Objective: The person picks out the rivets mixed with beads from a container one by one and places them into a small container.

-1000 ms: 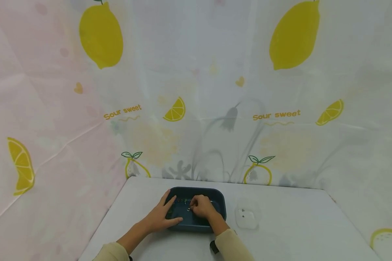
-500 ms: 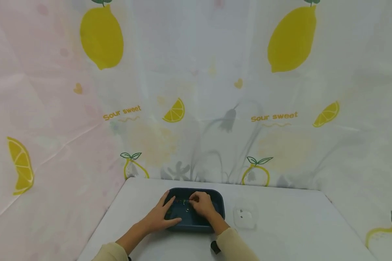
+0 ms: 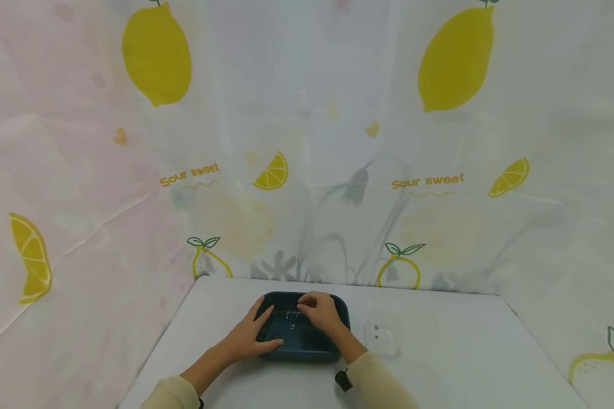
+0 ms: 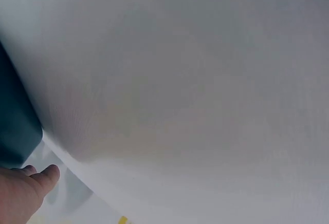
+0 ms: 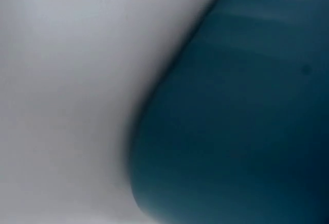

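A dark blue rectangular tray (image 3: 307,357) lies on the white table, with a strand of small coloured beads (image 3: 281,312) near its far wall. Just below the strand is a tiny pale ring-shaped piece (image 3: 292,326). My left hand (image 3: 245,338) rests at the tray's left side, fingers and thumb spread over the rim. My right hand (image 3: 319,311) is over the tray's far right part, fingers bent and fingertips close over the strand's right end; I cannot tell whether they pinch it. In the right wrist view only the blurred tray wall (image 5: 221,121) and table show.
To the right of the tray stands a small clear plastic container (image 3: 382,339) with a few dark specks in it. A cloth printed with lemons (image 3: 307,170) hangs behind the table (image 3: 450,352).
My right hand has moved up from beside the ring-shaped piece to the strand's right end, then slightly farther toward the tray's far rim. The left hand has stayed in place.
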The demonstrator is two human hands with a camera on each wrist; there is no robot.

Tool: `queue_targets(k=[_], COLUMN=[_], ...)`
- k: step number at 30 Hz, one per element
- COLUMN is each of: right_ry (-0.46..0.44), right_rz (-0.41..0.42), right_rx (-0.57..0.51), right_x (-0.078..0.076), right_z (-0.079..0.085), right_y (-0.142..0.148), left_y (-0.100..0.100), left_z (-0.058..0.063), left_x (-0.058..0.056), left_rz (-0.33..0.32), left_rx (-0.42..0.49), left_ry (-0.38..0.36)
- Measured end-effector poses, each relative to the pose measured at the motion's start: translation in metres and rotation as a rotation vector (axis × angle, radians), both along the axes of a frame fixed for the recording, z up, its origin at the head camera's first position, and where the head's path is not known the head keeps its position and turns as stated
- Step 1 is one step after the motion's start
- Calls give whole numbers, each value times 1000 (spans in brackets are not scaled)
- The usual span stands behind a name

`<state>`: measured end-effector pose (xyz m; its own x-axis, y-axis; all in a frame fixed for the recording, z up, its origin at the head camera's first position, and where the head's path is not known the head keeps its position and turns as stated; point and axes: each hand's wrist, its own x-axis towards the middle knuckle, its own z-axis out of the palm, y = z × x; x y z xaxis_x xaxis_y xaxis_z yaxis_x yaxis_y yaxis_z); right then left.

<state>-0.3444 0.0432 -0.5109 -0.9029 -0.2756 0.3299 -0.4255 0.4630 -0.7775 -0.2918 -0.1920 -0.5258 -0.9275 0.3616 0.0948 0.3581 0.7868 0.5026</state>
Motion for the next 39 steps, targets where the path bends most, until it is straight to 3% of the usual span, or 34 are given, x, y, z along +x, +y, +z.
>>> queue_targets(k=[14, 22, 28, 39], right_ry=[-16, -2, 10, 5], right_rz=[47, 66, 60, 5], right_rx=[-9, 8, -14, 52], right_x=[10, 14, 20, 18], right_z=[18, 19, 32, 44], right_y=[10, 16, 30, 60], left_y=[-2, -8, -7, -2], left_z=[-6, 1, -2, -9], left_x=[-1, 0, -2, -4], left_rz=[7, -8, -9, -10], left_rx=[16, 12, 11, 42], left_ry=[-6, 30, 35, 3])
